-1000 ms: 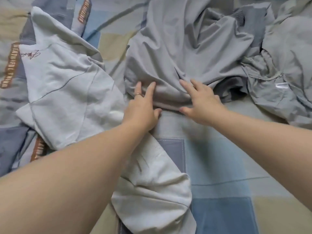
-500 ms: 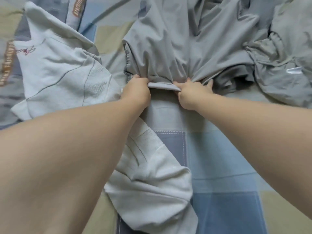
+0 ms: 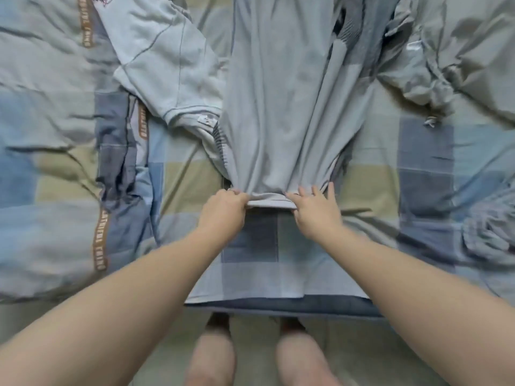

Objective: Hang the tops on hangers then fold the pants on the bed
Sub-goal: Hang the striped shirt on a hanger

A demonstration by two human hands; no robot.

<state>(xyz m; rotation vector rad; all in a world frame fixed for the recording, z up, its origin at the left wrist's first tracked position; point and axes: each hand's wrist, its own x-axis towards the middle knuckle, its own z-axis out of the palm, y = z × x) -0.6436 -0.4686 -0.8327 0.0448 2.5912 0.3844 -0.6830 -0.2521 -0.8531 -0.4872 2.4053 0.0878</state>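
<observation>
A grey garment [image 3: 281,107] lies stretched lengthwise down the middle of the bed, its hem nearest me. My left hand [image 3: 223,208] grips the hem's left corner with curled fingers. My right hand [image 3: 313,210] pinches the hem's right corner between thumb and forefinger, the other fingers raised. A pale blue-white top [image 3: 170,68] lies crumpled to the left, touching the grey garment. Another grey garment [image 3: 457,51] is bunched at the upper right. I see no hanger in view.
The bed carries a patchwork cover [image 3: 55,168] of blue, beige and grey squares with brown lettered strips. Its near edge [image 3: 278,305] runs across below my hands. My two feet [image 3: 259,358] stand on the floor right against it.
Both hands went from flat on the grey garment to gripping its hem, then drew it toward me, so it now lies stretched out. The view has pulled back, showing the bed edge and my feet.
</observation>
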